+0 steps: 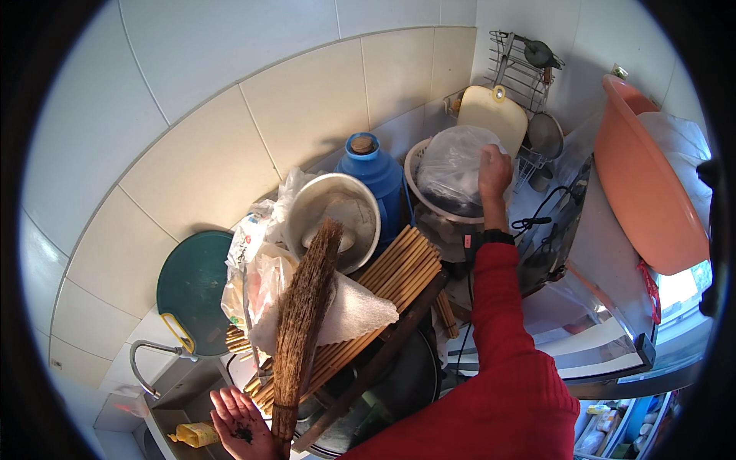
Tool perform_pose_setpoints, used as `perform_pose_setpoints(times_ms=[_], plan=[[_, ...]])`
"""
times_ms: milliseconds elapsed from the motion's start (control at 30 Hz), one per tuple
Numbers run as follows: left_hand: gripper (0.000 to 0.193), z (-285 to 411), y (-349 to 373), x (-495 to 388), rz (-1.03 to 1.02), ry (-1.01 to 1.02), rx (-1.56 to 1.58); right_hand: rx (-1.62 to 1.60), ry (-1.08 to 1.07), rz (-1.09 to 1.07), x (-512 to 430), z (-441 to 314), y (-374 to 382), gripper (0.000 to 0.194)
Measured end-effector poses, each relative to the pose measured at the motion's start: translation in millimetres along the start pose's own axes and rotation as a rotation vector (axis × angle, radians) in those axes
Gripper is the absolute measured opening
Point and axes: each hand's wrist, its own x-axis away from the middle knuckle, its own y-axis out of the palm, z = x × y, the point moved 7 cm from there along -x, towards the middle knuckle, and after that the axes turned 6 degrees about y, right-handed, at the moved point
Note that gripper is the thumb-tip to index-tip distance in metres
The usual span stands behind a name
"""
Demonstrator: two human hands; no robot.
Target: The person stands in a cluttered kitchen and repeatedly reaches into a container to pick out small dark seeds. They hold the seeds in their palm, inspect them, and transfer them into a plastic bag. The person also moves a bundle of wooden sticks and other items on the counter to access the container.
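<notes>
My left hand (241, 422) is palm up at the lower left, with a small heap of dark crumbs (244, 432) lying in it. Right beside it stands a brush-like broom (305, 310) of brown bristles, leaning across a bamboo-stick mat (397, 270). Farther off, my right hand (495, 172) has its fingers curled at the edge of a clear plastic bag (454, 161). That bag covers dark contents in a pale plastic basket (413, 172). What the fingertips pinch is partly hidden by the hand itself.
A blue thermos flask (371, 167) with a cork stands behind a metal pot (299, 201). A green cutting board (192, 287) leans on the tiled wall near a faucet (138, 345). On the right are an orange basin (644, 190) and a black cable (532, 222).
</notes>
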Motion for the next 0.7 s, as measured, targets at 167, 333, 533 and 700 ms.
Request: perform_pose_setpoints(times_ms=[167,333,533,700], plan=[[0.044,-10,25,8,-0.439,-0.123,-0.07,0.236,-0.095,-0.118,0,0,13,0.007],[0.044,3,-7,2,-0.121,-0.003,-0.081,0.556,-0.041,-0.345,-4,3,29,0.005],[0.042,0,5,5,-0.289,-0.078,-0.011,0.709,0.024,-0.603,-8,20,58,0.021],[0.039,3,-6,8,-0.083,-0.043,-0.056,0.328,0.09,-0.541,-18,36,73,0.028]])
